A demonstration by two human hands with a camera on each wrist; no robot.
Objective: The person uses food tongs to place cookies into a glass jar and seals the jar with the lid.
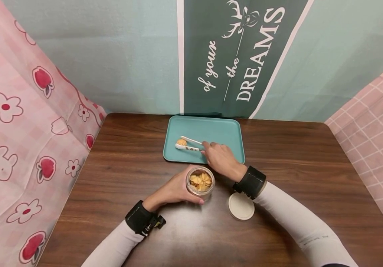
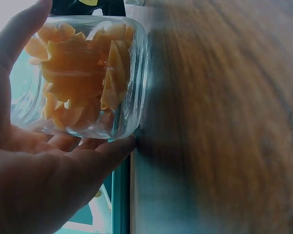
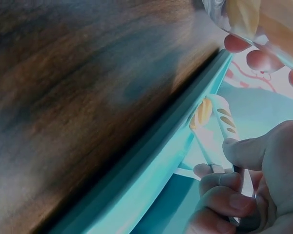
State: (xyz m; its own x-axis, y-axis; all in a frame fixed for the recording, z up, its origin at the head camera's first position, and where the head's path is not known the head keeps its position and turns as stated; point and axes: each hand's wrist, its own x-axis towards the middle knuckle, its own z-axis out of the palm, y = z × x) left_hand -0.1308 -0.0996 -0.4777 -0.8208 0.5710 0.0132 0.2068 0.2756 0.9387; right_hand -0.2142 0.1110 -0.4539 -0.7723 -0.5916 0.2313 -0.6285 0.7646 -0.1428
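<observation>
Clearly, the person's left hand is wrapped around a small glass jar full of golden biscuits, with the fingers curled around its wall and the thumb on the other side. I judge this grip is there to keep the jar steady on the table while the other hand works. The jar stands upright with its open mouth facing up, just in front of the near edge of the teal tray. Its white lid lies flat on the table to the right, close to the right wrist, so it is out of the way.

The right hand reaches over the tray and holds a pair of white tongs. Its fingers and thumb are pressed together on the handle end, clamping the two arms. Between the tips sits one biscuit, low over the tray floor; I cannot tell if it touches the tray or not.

The long axis of the tongs runs nearly level, across the tray from right to left. The tips point to the left and a little away from the person, and the handle end points back toward the right hand. The two arms open slightly toward the tips, around the biscuit.
</observation>
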